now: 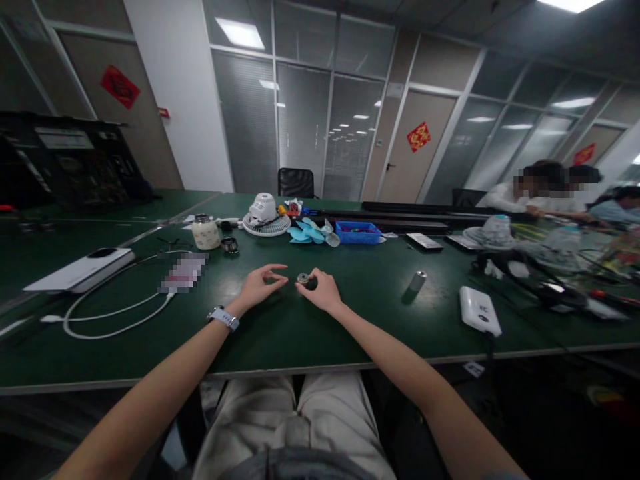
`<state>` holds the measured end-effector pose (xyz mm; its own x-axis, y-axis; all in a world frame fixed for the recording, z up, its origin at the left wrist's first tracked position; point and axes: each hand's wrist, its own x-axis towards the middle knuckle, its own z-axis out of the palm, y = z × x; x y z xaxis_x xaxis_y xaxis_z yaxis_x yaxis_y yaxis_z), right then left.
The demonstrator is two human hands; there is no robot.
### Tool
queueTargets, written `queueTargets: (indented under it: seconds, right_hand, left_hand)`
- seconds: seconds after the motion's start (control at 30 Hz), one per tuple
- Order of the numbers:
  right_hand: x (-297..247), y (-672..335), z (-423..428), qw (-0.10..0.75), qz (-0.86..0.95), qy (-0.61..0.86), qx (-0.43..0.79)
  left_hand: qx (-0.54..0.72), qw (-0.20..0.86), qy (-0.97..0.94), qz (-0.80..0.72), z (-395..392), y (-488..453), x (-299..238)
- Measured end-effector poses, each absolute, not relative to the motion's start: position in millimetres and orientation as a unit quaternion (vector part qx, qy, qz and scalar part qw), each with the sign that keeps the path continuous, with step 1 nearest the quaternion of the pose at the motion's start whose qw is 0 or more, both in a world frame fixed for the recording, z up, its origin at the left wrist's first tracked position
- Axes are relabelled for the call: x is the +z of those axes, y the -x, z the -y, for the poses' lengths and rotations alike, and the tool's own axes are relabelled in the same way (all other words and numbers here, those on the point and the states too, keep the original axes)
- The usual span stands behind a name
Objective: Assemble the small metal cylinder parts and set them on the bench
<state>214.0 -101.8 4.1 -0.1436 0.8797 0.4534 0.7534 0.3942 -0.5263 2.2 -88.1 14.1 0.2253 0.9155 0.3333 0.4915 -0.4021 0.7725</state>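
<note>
Between thumb and fingers, my right hand (321, 291) grips a small round metal part (303, 278) just above the green table (300, 333). The part is too small to name more exactly. To its left, my left hand (261, 285) holds nothing, with thumb and fingers apart and pointing toward the part. A watch with a pale strap (223, 318) is on my left wrist. Farther right, a metal cylinder (418, 281) stands on the table.
Behind my hands are a white fan housing (263, 213), blue fan blades (307, 231), a blue tray (357, 233) and a jar (205, 233). A phone (184, 272) with a white cable lies left. A white power bank (480, 311) and dark headgear (530, 273) lie right. People sit at far right.
</note>
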Motion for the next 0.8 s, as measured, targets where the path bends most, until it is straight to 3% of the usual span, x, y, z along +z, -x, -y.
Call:
queueTargets:
  seconds: [0.13,0.4,0.63,0.8]
  right_hand:
    - [7,-222,105,0.374,0.751,0.534,0.102]
    - [12,-224,106,0.341,0.798,0.495,0.044]
    - [23,-298,76,0.273,0.670,0.690,-0.016]
    - [21,-367,60,0.282,0.494,0.821,-0.045]
  left_hand:
    - [0.339,0.304,-0.759,-0.465,86,7,1]
    - [0.370,0.265,-0.725,-0.518,85,2,4]
    - [0.364,0.252,-0.725,-0.527,86,4,2]
    - [0.365,0.249,-0.725,-0.528,87,2,3]
